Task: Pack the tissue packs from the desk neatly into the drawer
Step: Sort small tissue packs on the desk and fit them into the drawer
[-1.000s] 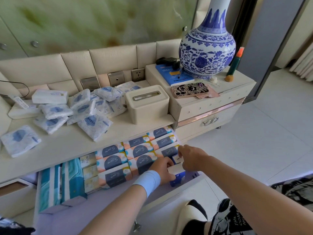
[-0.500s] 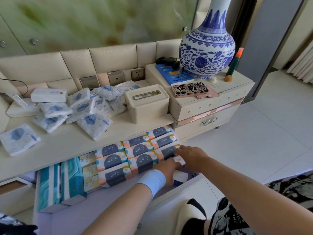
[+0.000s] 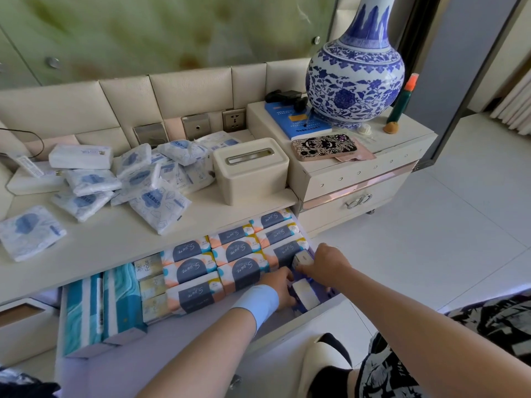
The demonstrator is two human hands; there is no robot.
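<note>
**Though Partly Filled, Drawer Not Yet Complete**

While reading the scene from left to right, note the following.

1. Far left, on desk (image 3: pixel 115 248): one loose tissue pack (image 3: pixel 28 232) lying apart at the left edge. Just right of it, heap of white-and-blue packs (image 3: pixel 155 202), overlapping and unsorted, none in the drawer. Treat as the bulk of outstanding work.
2. Near left, inside open drawer (image 3: pixel 161 360): teal packs (image 3: pixel 100 305) standing on edge, side by side. Just right, a column of small yellow packs (image 3: pixel 150 285).
3. Centre to far right of drawer: orange-and-navy packs (image 3: pixel 215 265) set in tidy rows, touching one another. Count as packed. Bare drawer floor visible along the near edge; judge room as available for more.
4. Far centre, on desk: cream tissue box (image 3: pixel 250 170), not part of the load.
5. Near right corner of drawer: left hand (image 3: pixel 280 288), pale blue wristband (image 3: pixel 255 305) at the wrist, fingers bent down against a blue-edged pack (image 3: pixel 306 295). Gripping or merely pushing: cannot tell, fingertips hidden.
6. Just beyond, at the drawer's right wall: right hand (image 3: pixel 324 262) with fingers curled, pinching a small white pack (image 3: pixel 303 258) beside the last row.

Judged status: corner gap being filled; the desk heap to follow before completion.
</note>
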